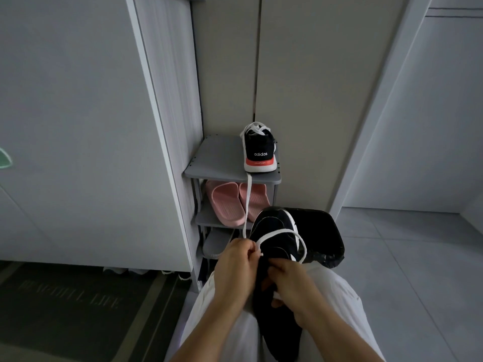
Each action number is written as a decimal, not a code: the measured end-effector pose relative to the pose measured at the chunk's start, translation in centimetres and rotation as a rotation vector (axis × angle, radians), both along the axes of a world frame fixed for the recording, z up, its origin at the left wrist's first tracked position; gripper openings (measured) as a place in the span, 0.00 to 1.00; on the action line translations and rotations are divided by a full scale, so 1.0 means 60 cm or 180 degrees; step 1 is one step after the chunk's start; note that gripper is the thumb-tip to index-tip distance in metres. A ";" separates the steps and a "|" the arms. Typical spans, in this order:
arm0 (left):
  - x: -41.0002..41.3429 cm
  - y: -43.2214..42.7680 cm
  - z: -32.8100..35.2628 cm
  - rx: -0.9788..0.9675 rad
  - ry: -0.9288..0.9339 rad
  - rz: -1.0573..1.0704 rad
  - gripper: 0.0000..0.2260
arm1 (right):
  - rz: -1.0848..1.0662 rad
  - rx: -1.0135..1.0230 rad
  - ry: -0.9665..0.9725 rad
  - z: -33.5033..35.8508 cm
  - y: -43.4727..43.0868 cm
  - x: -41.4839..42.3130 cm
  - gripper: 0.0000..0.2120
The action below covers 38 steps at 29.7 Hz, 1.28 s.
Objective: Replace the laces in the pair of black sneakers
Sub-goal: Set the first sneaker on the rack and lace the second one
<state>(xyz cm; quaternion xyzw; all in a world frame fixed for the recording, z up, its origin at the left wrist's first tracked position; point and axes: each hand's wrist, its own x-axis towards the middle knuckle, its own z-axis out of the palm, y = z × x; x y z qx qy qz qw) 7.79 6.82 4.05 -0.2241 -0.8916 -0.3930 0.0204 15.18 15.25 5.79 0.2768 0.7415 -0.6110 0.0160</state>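
- A black sneaker lies on the person's lap, between thighs in white trousers. Its long axis runs away from the body, toe pointing forward and slightly up towards the shoe rack, heel end low near the bottom edge of the view.
- The left hand sits at the sneaker's left side, its fingers curled and pinching a white lace.
- From that pinch the lace arcs in a loose loop across the upper and drops down the sneaker's right side.
- The right hand is on top of the sneaker's middle, fingers bent and gripping the shoe around its opening.
- The second sneaker stands on the rack's top shelf, heel towards the person and toe pointing away, white lacing showing at its top.
- A white strand hangs from the shelf edge under that heel down to near the left hand; I cannot tell which shoe it belongs to.
- Pink slippers sit on the shelf below, a grey shoe lower still.
- A black bag lies just beyond the held sneaker's toe, and a dark mat lies on the floor to the left.
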 end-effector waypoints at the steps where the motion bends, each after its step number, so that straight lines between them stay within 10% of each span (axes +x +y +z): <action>1: -0.004 0.000 0.000 0.0054 -0.0103 -0.0010 0.05 | -0.0141 -0.0399 -0.0048 0.005 0.001 -0.001 0.14; 10: -0.020 -0.001 0.017 0.0352 -0.0883 -0.0275 0.06 | -0.0565 -0.1115 0.0141 0.008 -0.003 -0.006 0.09; 27: -0.018 -0.004 0.035 0.1010 -0.1331 -0.0414 0.02 | -0.0276 0.1666 0.0393 0.007 0.010 -0.007 0.04; 38: 0.003 0.020 0.028 0.0955 -0.0591 -0.0499 0.07 | 0.0488 -0.0159 0.0468 0.069 0.110 0.100 0.06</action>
